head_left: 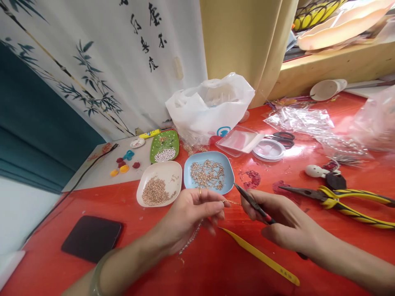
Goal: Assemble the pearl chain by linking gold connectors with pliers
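Note:
My left hand (197, 213) pinches a thin gold chain (232, 202) between thumb and forefinger. The chain stretches across to the fingers of my right hand (277, 218). A beaded strand (191, 238) hangs below my left palm. In my right hand is a pair of dark pliers (255, 203), their tip pointing up and left. Just beyond the hands sits a blue dish (231, 174) of gold findings. Left of it, a cream dish (140, 187) holds small gold beads. Yellow tweezers (262, 257) lie on the red table below my hands.
Yellow-black long-nose pliers (333, 199) lie at the right. A black phone (92, 238) is at the left. Behind the dishes stand a green tray (174, 144) and a white plastic bag (210, 107). Scissors (284, 139) and clear packets (302, 119) lie farther back.

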`<state>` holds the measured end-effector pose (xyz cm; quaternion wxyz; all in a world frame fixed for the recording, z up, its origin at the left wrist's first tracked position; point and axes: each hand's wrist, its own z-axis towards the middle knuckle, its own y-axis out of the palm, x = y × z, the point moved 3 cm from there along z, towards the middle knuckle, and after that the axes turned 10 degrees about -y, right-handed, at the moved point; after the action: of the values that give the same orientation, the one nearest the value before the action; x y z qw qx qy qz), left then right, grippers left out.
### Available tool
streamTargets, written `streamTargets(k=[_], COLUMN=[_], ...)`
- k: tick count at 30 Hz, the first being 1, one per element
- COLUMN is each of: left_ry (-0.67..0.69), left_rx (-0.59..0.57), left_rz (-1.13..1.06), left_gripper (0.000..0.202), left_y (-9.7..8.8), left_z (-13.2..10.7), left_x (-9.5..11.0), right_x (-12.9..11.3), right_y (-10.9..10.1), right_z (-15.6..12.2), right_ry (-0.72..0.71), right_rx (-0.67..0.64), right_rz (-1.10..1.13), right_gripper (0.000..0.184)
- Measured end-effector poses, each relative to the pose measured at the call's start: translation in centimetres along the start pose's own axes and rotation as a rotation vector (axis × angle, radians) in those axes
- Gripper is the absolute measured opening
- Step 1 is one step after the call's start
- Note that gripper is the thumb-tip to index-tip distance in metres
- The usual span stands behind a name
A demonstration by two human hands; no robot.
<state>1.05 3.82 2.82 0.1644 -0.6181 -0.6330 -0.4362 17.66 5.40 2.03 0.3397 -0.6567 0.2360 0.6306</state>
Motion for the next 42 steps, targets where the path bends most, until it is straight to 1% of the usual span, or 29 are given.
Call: streamTargets(k=[3,5,8,10,12,14,16,18,19,23,25,27,31,34,39,42], left_ry=[0.023,0.048,0.084,0.101,0.114,0.122,0.125,0.123,0.122,0.125,0.129,0.137,0.168,0.189,0.184,0.182], left_rx=[0.019,0.048,0.088,0.102,0.106,0.105,0.103,0.103,0.104,0.099,0.101,0.102,0.097,0.091,0.071,0.071], left_rz=[-0.016,-0.032,-0.068,-0.087,-0.096,-0.105,-0.110,-0.114,-0.115,-0.128,-0.139,-0.145,-0.147,-0.151,-0.159,-0.165], left_gripper=[0.010,0.011,0.010,0.010,0.009,0.009,0.009,0.009,0.008,0.008,0.008,0.010,0.011,0.011,0.010,0.010], left_y=[-0.2,-0.4,-0.7,-0.8,-0.9,-0.9,-0.9,-1.0,-1.0,-1.0,-0.9,-0.8,-0.6,-0.6,-0.7,-0.7], left_z=[0.2,0.3,0.3,0.3,0.3,0.4,0.4,0.4,0.4,0.4,0.3,0.3,0.3,0.2,0.1,0.2], left_x=[0.0,0.1,0.2,0.3,0.4,0.5,0.5,0.4,0.4,0.3,0.2,0.2,0.2,0.3,0.3,0.3], right_x=[-0.2,-0.3,-0.1,0.1,0.1,-0.3,-0.7,-1.1,-1.4,-2.3,-2.6,-2.7,-2.7,-2.7,-3.0,-3.3], right_y=[0.0,-0.3,-0.8,-1.0,-1.0,-0.7,-0.4,-0.2,-0.1,0.4,0.5,0.5,0.5,0.5,0.3,0.3], right_z=[0.2,0.4,0.6,0.6,0.6,0.5,0.2,-0.3,-0.5,-1.1,-1.0,-0.7,-0.3,-0.2,-0.4,-0.3], right_ry=[0.003,0.012,0.115,0.197,0.230,0.226,0.216,0.175,0.130,-0.138,-0.226,-0.273,-0.306,-0.305,-0.314,-0.328], right_rx=[0.029,0.088,0.214,0.256,0.206,0.117,0.071,0.069,0.072,0.107,0.110,0.104,0.101,0.110,0.140,0.143], right_rz=[-0.023,-0.039,-0.023,-0.025,-0.061,-0.108,-0.176,-0.265,-0.319,-0.552,-0.652,-0.731,-0.812,-0.787,-0.733,-0.715], right_gripper=[0.014,0.014,0.022,0.029,0.032,0.032,0.031,0.037,0.038,0.032,0.028,0.023,0.021,0.021,0.020,0.023])
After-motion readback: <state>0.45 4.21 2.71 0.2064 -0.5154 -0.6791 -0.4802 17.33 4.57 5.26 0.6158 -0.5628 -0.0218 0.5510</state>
